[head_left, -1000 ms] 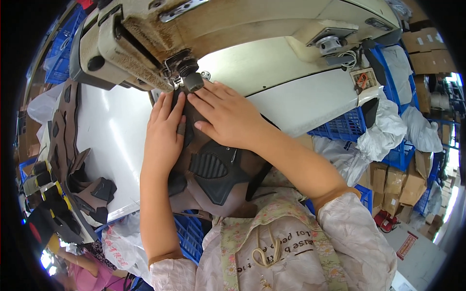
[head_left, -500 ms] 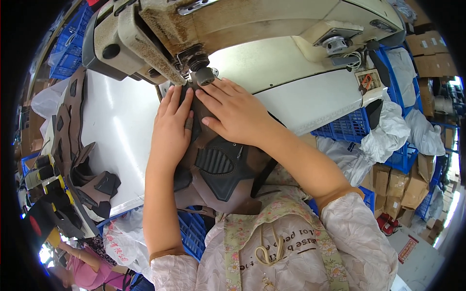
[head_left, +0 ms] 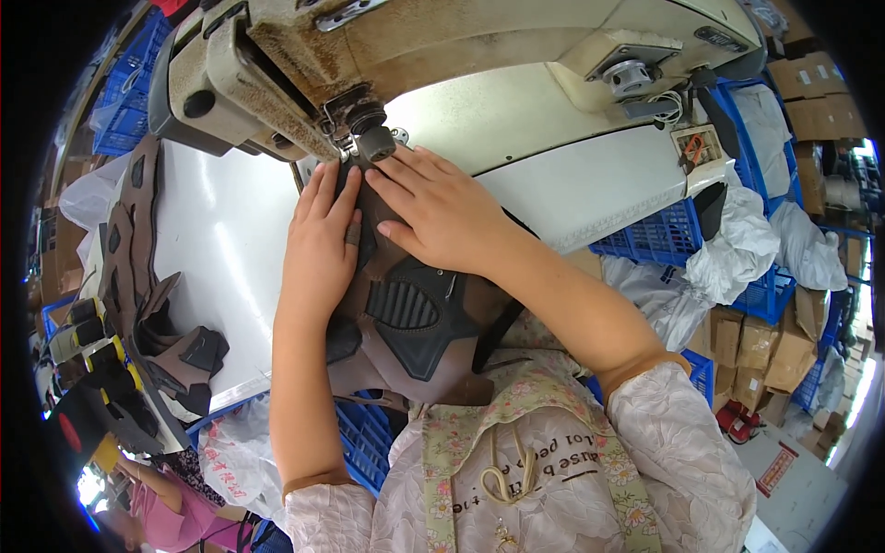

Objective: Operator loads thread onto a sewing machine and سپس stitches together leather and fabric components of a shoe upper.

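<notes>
Both my hands lie flat on a brown shoe-upper piece (head_left: pixel 369 355) with black overlays and a ribbed oval patch. Its far end sits under the needle area of a worn, cream industrial sewing machine (head_left: pixel 479 37). My left hand (head_left: pixel 320 241) presses on the left edge, fingers stretched out toward the presser foot (head_left: pixel 348 147), a ring on one finger. My right hand (head_left: pixel 441 210) rests on the right side, fingers spread, fingertips close to the round black roller (head_left: pixel 375 142). The stitching spot itself is partly hidden by the machine head and fingertips. The near end of the piece hangs toward my lap.
More brown and black pieces (head_left: pixel 129 267) lie along the left of the white table (head_left: pixel 217 240). Scissors with orange handles (head_left: pixel 693 150) sit at the table's right end. Blue crates (head_left: pixel 650 238), plastic bags (head_left: pixel 733 249) and cartons (head_left: pixel 756 355) stand right. Another person (head_left: pixel 171 502) is at lower left.
My view has shifted slightly. Both hands stay flat on the shoe-upper piece, with little visible movement toward the presser foot.
</notes>
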Motion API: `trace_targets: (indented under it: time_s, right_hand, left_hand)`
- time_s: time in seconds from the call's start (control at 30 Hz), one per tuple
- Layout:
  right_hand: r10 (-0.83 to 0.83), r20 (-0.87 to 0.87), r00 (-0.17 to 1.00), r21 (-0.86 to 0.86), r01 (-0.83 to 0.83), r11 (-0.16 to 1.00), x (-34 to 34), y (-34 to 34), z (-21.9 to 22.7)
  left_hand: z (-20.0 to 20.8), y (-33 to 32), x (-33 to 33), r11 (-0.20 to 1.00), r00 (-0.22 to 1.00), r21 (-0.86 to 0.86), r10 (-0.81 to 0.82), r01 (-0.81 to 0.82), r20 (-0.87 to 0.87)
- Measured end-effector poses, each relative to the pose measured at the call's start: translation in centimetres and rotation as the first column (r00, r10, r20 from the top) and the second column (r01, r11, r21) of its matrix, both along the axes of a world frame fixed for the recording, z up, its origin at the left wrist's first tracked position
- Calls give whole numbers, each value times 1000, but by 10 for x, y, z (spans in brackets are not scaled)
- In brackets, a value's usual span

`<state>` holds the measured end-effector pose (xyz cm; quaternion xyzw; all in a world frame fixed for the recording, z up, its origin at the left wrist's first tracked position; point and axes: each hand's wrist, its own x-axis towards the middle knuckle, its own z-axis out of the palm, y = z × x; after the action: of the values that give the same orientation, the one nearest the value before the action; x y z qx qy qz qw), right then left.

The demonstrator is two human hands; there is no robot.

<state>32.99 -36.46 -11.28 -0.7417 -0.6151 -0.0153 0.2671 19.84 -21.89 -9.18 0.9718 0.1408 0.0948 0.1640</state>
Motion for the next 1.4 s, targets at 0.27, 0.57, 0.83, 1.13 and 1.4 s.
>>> trace_targets:
  time_s: [0.27,0.57,0.83,1.13,1.4]
  right_hand:
    - [7,-9,1000,26,-7,1000,0,1,0]
    - [-55,28,998,-54,56,997,-16,-9,11]
    - [-44,17,999,-10,45,999,-15,-14,6]
    - [-135,32,990,-20,136,991,-23,-13,9]
    - [-118,45,992,3,118,993,-19,-12,7]
  left_hand:
    - [0,1,-1,1000,1000,4,11,-11,-9]
    - [-6,0,-2,1000,998,-2,27,-27,60]
    - [-6,-3,-1,997,997,66,40,-44,64]
    - [-7,-6,3,979,991,186,64,-86,120]
    - [-7,-8,3,978,987,192,53,-81,149]
